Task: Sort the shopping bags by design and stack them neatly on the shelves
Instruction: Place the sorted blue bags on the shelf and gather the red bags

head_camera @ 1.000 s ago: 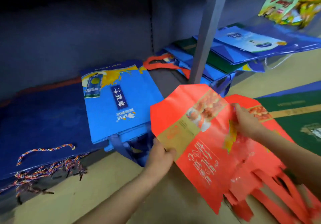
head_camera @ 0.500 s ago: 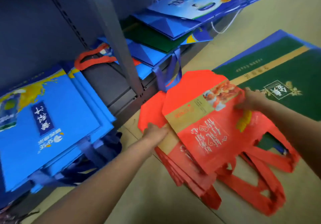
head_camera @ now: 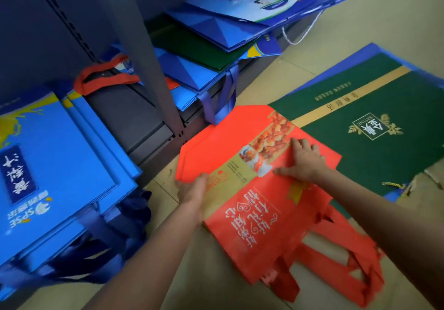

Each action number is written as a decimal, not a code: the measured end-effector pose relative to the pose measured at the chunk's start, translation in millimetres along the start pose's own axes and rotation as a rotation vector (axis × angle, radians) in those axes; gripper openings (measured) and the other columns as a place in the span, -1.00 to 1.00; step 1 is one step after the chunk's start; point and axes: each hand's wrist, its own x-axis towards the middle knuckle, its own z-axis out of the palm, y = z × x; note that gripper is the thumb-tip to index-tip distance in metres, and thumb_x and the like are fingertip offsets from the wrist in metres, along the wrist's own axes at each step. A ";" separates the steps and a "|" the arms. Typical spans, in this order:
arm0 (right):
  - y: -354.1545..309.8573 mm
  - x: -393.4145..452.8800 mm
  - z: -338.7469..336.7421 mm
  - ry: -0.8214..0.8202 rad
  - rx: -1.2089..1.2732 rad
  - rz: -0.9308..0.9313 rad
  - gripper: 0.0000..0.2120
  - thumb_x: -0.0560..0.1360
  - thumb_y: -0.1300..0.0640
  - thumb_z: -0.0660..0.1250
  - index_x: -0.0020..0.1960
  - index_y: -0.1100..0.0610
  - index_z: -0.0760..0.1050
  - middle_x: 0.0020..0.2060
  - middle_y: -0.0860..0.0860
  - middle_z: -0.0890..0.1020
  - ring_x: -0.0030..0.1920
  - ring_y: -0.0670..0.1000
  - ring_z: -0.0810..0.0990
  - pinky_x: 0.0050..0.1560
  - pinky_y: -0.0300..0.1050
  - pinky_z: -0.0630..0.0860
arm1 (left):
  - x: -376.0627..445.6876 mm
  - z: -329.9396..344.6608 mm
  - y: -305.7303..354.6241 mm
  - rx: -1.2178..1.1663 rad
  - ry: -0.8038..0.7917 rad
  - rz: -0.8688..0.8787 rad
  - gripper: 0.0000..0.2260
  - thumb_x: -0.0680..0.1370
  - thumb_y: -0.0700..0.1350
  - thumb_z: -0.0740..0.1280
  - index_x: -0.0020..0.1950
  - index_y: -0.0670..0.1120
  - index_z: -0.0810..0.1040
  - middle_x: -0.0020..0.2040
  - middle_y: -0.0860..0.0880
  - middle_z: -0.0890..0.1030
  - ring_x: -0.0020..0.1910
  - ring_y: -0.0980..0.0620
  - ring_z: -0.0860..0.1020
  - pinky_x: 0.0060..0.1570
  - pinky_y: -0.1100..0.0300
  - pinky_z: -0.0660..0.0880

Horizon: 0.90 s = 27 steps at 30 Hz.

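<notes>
Nearest, a stack of flat red non-woven shopping bags [head_camera: 262,216] with white script and a gold photo band lies on the beige tiled floor [head_camera: 149,283], its red strap handles trailing toward the near right. The left hand [head_camera: 192,189] grips the stack's left edge, fingers curled under it. The right hand [head_camera: 304,163] lies flat on top of the gold band, fingers spread and straight. To the left, bright blue bags with yellow splash print [head_camera: 57,180] sit piled on the dark grey metal shelf [head_camera: 144,127]. Just beyond the red stack to the right, a dark green bag with a gold stripe [head_camera: 370,127] lies on the floor. Farther back, blue and green paper bags [head_camera: 216,38] are stacked on the shelf, beyond the grey upright post [head_camera: 153,69].
</notes>
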 end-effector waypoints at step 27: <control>-2.9 13.5 -4.6 -0.038 0.068 -0.066 0.02 0.31 -0.15 0.50 0.52 0.16 0.00 0.39 0.18 0.25 0.39 0.21 0.20 0.35 0.16 0.26 | -34.3 -13.0 -11.3 -0.179 -0.072 0.019 -0.42 0.50 -0.13 0.32 0.47 0.03 0.18 0.16 -0.10 0.57 -0.01 -0.10 0.60 0.05 -0.11 0.55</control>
